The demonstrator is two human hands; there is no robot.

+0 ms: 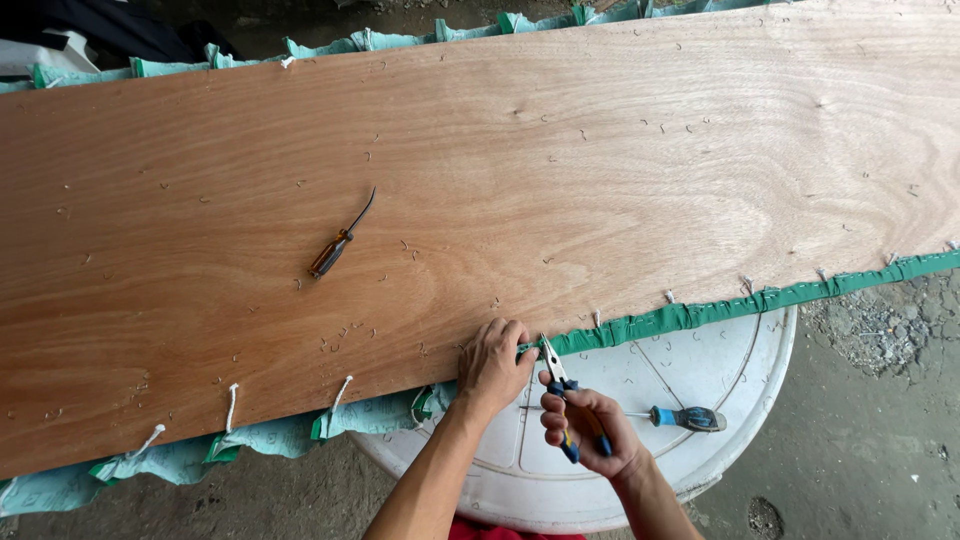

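Right hand (585, 425) is gripping 1 pair of blue-handled pliers (562, 390) at near edge; left hand (492, 365) is pressing flat, released, on plywood board (560, 150) w/ green fabric (700, 312). 2 screwdrivers: brown one (338, 243) lying mid-board, blue one (685, 417) on white tub (740, 400).

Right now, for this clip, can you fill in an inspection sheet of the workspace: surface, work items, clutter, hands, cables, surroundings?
Surface: long plywood board, lying flat across a white round plastic table, dotted with staples.
Work items: green fabric strip fixed along the near edge; blue-handled pliers, tip at that edge.
Clutter: loose pulled staples on the board; a brown-handled hooked tool lying mid-board; a blue-handled screwdriver on the white table.
Hands: left hand pressed on the board edge and fabric; right hand closed on the pliers.
Cables: nothing seen; only short white cord ends at the edge.
Surroundings: bare concrete ground with rubble.
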